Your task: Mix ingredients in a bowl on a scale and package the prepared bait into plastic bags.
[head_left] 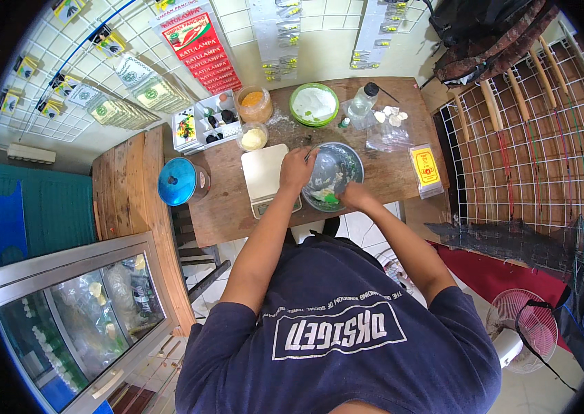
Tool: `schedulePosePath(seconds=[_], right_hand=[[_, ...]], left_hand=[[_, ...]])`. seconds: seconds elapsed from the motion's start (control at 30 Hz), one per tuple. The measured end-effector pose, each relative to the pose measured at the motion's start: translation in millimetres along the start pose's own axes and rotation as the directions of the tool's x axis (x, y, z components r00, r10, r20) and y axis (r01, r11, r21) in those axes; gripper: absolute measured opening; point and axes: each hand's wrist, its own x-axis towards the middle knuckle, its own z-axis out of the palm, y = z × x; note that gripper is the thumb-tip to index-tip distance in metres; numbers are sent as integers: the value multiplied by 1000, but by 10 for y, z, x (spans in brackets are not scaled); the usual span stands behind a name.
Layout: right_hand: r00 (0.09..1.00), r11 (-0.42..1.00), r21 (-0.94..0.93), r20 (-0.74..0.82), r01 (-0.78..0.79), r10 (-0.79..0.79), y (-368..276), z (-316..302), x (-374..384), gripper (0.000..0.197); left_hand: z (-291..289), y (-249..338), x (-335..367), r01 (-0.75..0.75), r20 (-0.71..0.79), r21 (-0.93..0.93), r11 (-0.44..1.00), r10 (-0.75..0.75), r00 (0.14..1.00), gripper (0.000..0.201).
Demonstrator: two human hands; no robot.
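Left hand: narrow, curled over the left rim of the grey bowl; likely bracing against spin or slide.
Right hand: narrow, apparently closed on a green tool; handle hidden, exact grip can't be told. Green end down inside the bowl, presumably for reaching the wall.
Grey bowl: between both hands, on the wooden surface, close to the body. Probably there for short reach and a good look down inside.
White mix: in the bowl, smeared up the wall, just left of the right hand; texture too small to tell.
Scale: just left of the left hand, partly under the forearm. Touching the bowl or not: can't tell. Seemingly parked close for easy swaps.
Green bowl: ahead of the left hand, white powder inside; probably within scooping reach.
Open tubs, orange powder and pale yellow stuff: ahead-left of the left hand, clear of elbows.
Clear bottle: ahead of the right hand, upright, dark cap on, likely against spills.
Yellow packet: right of the right hand, well apart, lying flat near the surface's edge.
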Motion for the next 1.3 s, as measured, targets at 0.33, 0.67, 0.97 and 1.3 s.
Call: schedulePosePath(seconds=[0.33,0.67,0.97,1.3], right_hand=[[995,1000,8,-100,-11,12,-33,25,21,41],[980,989,-17,141,146,-142,-57,-294,-51,48],[993,979,165,-18,116,-114,101,-403,260,46],[923,915,-130,83,383,-375,393,491,286,42]], left_hand=[[-2,-101,-8,-42,-52,-40,998,40,998,34],[-30,-46,-39,-62,-25,-29,998,62,998,36],[-68,-109,-83,-21,-18,-91,996,20,1000,38],[-35,-42,-85,42,-60,-74,996,-46,997,34]])
